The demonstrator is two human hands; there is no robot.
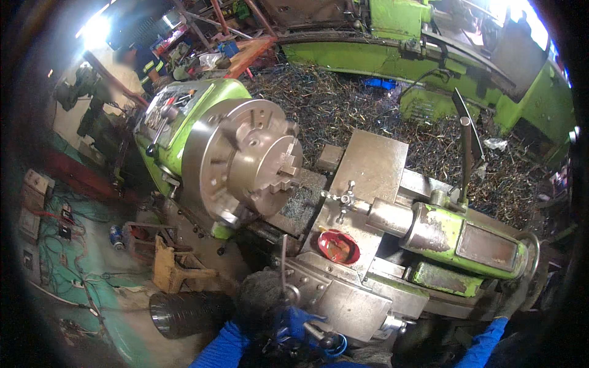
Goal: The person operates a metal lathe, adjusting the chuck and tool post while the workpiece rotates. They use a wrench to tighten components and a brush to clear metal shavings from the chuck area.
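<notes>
A large lathe with a green headstock fills the middle; its round steel chuck shows stepped jaws. At the right stands the worn green tailstock, with a fitting with several short arms at the end of its quill. My right hand, in a dark glove, is on the rim of the tailstock handwheel, fingers around it. My left hand, gloved and dark, is beside an upright metal rod near the carriage; its fingers are lost in shadow. A red bowl sits on the cross slide, something brownish inside.
Heaps of metal swarf lie behind the lathe, before another green machine. Tools rest on the headstock top. At the left are a yellowish stand, a black cylinder and loose cables. Another person is at the far left.
</notes>
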